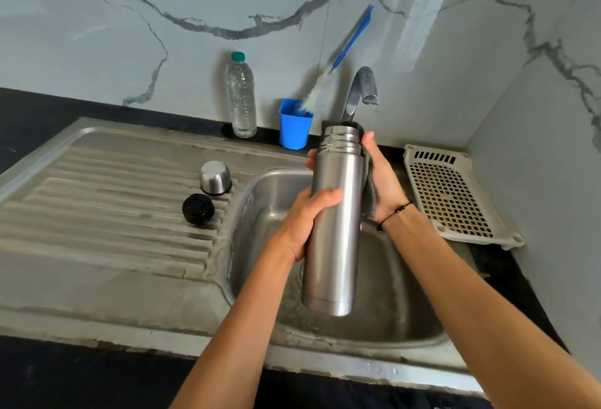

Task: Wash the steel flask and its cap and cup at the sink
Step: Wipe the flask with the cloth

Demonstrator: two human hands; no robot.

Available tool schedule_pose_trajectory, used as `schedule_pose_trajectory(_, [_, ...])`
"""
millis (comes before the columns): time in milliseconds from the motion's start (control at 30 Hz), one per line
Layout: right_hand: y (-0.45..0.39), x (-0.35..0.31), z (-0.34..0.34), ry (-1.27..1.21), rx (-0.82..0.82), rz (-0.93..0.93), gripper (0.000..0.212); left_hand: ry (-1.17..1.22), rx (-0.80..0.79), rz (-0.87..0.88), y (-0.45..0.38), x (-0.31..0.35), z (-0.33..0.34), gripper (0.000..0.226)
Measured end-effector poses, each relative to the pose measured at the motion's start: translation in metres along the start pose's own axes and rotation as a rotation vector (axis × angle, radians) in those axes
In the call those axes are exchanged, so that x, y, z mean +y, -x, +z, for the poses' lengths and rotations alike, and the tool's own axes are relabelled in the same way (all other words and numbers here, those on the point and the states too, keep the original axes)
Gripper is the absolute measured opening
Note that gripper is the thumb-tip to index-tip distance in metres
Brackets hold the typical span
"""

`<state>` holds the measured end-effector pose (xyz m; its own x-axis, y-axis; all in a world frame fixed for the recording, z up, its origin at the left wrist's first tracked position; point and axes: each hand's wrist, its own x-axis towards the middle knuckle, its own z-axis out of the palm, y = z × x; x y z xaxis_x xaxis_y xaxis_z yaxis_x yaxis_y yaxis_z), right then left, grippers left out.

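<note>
Steel drainboard (97, 200) bearing upturned steel cup (215, 177) and black cap (198, 209), dark counter (39, 106) with water bottle (241, 96), blue tumbler (294, 130), perforated tray (455, 200)

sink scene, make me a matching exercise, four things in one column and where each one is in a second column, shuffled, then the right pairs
Things
1. steel flask
2. black cap
3. bottle brush
4. plastic water bottle

Places
A. standing in the blue cup
B. on the counter against the wall, left of the blue cup
C. held in both hands over the sink basin
D. lying on the ribbed drainboard beside the steel cup

Pairs: 1-C, 2-D, 3-A, 4-B
</note>
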<state>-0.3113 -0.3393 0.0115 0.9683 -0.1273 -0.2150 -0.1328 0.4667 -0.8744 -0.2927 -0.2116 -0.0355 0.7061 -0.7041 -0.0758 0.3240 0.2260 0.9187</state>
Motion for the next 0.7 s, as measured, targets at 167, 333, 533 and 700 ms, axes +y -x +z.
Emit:
schedule_pose_trajectory(167, [0.01, 0.019, 0.007, 0.059, 0.25, -0.123, 0.051, 0.001, 0.283, 0.048, -0.006, 0.001, 0.004, 0.064])
schedule_pose_trajectory(333, [0.034, 0.051, 0.002, 0.344, 0.277, -0.181, 0.037, 0.026, 0.402, 0.054, -0.006, 0.005, 0.001, 0.037])
schedule_pose_trajectory(533, [0.047, 0.085, 0.001, 0.521, 0.349, -0.193, 0.024, -0.015, 0.579, 0.08, 0.001, 0.002, 0.001, 0.038])
schedule_pose_trajectory(700, [0.04, 0.108, 0.014, 0.502, 0.469, -0.284, 0.038, -0.277, 0.71, 0.247, 0.023, 0.006, -0.007, 0.042])
